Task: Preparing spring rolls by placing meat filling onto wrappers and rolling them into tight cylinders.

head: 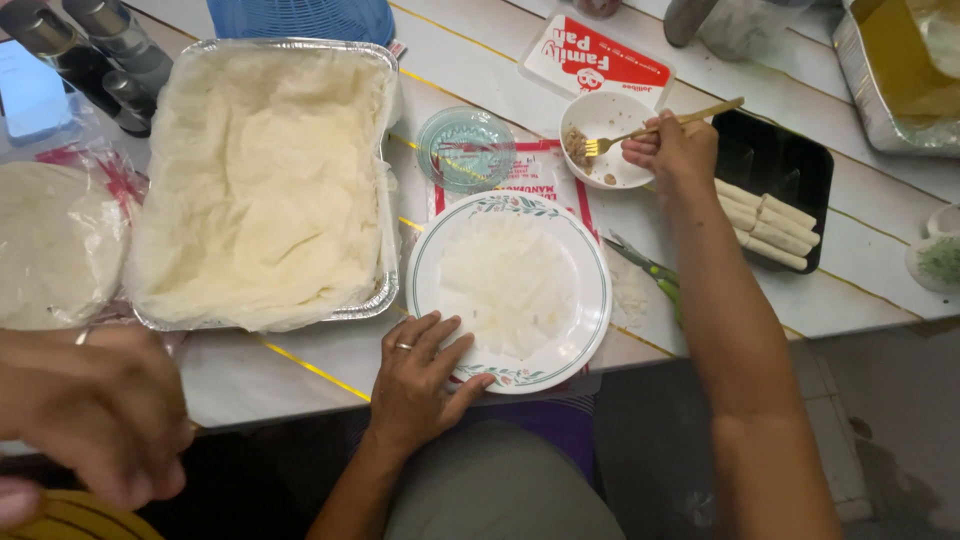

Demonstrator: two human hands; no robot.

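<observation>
Fingers of the left hand lie spread on the near rim of the white plate, pinning a thin wrapper. Beyond, the right hand grips a gold fork dipping into the white bowl of filling on the bench.

The plate is white with a thin green ring and a floral border of green and red; the wrapper sheet on it is translucent white. The fork is gold. The small bowl is white, its filling brown. The glass saucer is pale teal. The foil tray is silver, its stacked wrappers cream. The rectangular tray is black, the rolls pale beige. The scissors have green handles.
</observation>
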